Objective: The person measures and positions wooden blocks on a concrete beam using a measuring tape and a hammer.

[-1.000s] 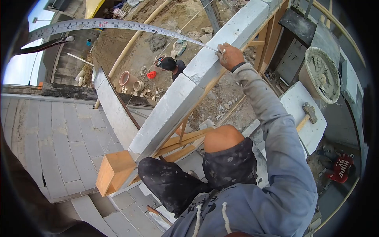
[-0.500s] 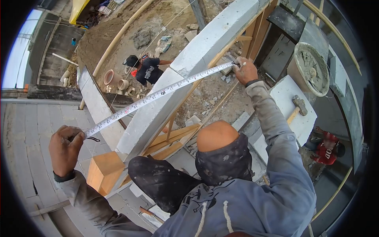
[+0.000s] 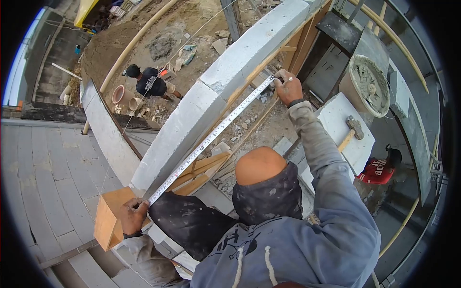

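Note:
A white tape measure blade (image 3: pixel 211 138) runs taut between my two hands, slanting from lower left to upper right. My left hand (image 3: pixel 134 216) pinches its lower end, right beside a wooden box-like formwork end (image 3: pixel 113 216). The far end is gripped in the fingers of my right hand (image 3: pixel 289 89), out past the timber edge. Alongside the blade lies a curved row of pale blocks (image 3: pixel 180 127), with wooden boards (image 3: pixel 201 170) under it. My bent knees are below the tape.
A bucket of wet mortar (image 3: pixel 353 91) stands at the right, near a hammer (image 3: pixel 354 127) lying on a white block (image 3: pixel 336 115). A person in a dark shirt (image 3: pixel 148 81) is on the ground below; another in red (image 3: pixel 377 170) is at lower right. A string crosses the left side.
My left hand has moved down and right to the wooden formwork end, so the tape slants more steeply and lies closer along the blocks. The person in the dark shirt has shifted left.

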Tool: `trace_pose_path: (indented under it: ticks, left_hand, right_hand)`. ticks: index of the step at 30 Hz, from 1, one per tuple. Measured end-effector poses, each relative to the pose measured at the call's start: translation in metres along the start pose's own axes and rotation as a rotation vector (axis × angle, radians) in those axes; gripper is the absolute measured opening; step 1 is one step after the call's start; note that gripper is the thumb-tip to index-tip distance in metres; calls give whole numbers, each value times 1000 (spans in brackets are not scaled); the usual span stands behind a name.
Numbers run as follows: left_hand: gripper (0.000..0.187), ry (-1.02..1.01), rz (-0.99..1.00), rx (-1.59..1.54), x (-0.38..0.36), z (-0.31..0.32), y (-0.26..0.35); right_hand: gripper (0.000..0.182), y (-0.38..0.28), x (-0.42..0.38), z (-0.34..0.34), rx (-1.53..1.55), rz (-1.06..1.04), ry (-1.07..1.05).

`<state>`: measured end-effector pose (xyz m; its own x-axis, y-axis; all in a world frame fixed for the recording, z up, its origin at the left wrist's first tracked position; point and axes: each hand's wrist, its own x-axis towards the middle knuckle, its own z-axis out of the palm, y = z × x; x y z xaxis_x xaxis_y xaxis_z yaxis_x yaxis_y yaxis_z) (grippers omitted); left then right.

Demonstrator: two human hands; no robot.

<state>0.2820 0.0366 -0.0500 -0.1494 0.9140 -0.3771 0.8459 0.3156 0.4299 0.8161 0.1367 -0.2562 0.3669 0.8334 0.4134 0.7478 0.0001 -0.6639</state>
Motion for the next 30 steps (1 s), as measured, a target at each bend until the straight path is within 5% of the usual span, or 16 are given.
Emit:
trace_pose_path:
  ticks: [13, 18, 30]
  left_hand:
    - [42, 217, 240, -49, -43, 28, -7]
    - [37, 228, 276, -141, -38, 28, -15]
    - [24, 231, 284, -95, -17, 4, -33]
  right_hand:
    - [26, -19, 39, 0, -105, -44, 74]
    - [23, -10, 36, 7, -74, -165, 136]
    - [32, -6, -4, 28, -126, 46, -140]
